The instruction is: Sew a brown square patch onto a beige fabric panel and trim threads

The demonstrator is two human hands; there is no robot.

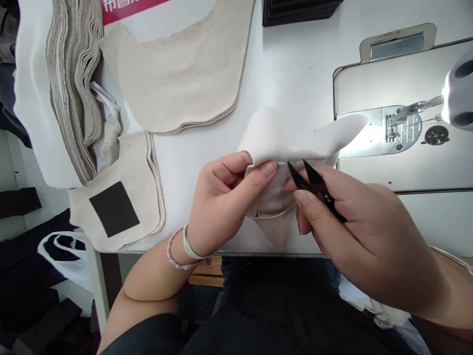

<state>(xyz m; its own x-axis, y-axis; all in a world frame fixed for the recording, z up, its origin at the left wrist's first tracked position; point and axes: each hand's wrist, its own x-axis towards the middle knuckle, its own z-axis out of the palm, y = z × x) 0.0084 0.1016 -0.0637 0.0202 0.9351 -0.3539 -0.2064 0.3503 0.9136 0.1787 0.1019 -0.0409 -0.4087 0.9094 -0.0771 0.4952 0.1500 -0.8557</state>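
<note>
A pale piece of fabric (pixel 284 133) is held up just above the table's front edge, its folded seam facing me. My left hand (pixel 225 197) pinches the fabric's left side between thumb and fingers. In my right hand (pixel 354 222) are black thread snips (pixel 321 190), gripped near the pivot. Their two pointed blades stand apart, with the tips at the seam line. Some right fingers reach behind the fabric; whether they also hold it I cannot tell.
To the right stands a sewing machine (pixel 406 133) with its lamp lit. Stacked beige fabric pieces (pixel 185 74) lie at the back left, a black square (pixel 114 209) on a smaller stack (pixel 148 217). Folded cloth layers (pixel 70 88) line the far left. A black stack (pixel 301 11) sits at the back.
</note>
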